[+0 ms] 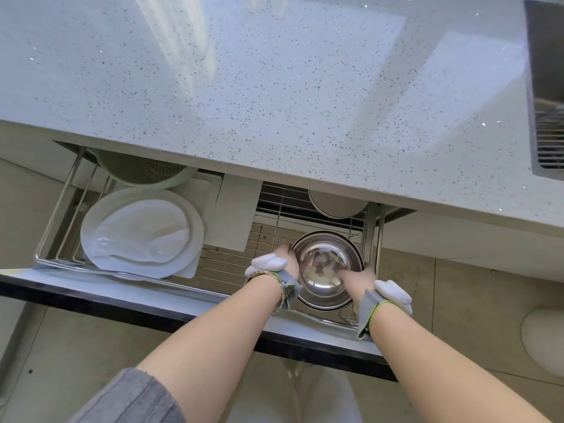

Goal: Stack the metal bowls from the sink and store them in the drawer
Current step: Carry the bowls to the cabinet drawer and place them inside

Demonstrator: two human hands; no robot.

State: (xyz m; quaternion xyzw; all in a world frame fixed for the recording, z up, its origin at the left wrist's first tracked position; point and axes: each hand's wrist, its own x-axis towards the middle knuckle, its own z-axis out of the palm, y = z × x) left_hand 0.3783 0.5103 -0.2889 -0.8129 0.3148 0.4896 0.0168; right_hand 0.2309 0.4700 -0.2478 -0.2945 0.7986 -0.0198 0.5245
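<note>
A stack of shiny metal bowls (pixel 325 264) sits low in the right part of the open drawer (pixel 171 297), on its wire rack. My left hand (pixel 288 256) grips the stack's left rim. My right hand (pixel 361 274) holds the right rim, with a thumb reaching inside the top bowl. Both wrists wear grey straps with white pads. The sink (pixel 547 96) shows at the far right edge of the counter, with a grid in its bottom.
White plates (pixel 140 230) fill the drawer's left side, with a pale green colander (pixel 143 169) behind them. A white board (pixel 232 212) stands in the middle and a pale bowl (pixel 337 203) lies behind the metal stack. The speckled countertop (pixel 274 80) overhangs the drawer.
</note>
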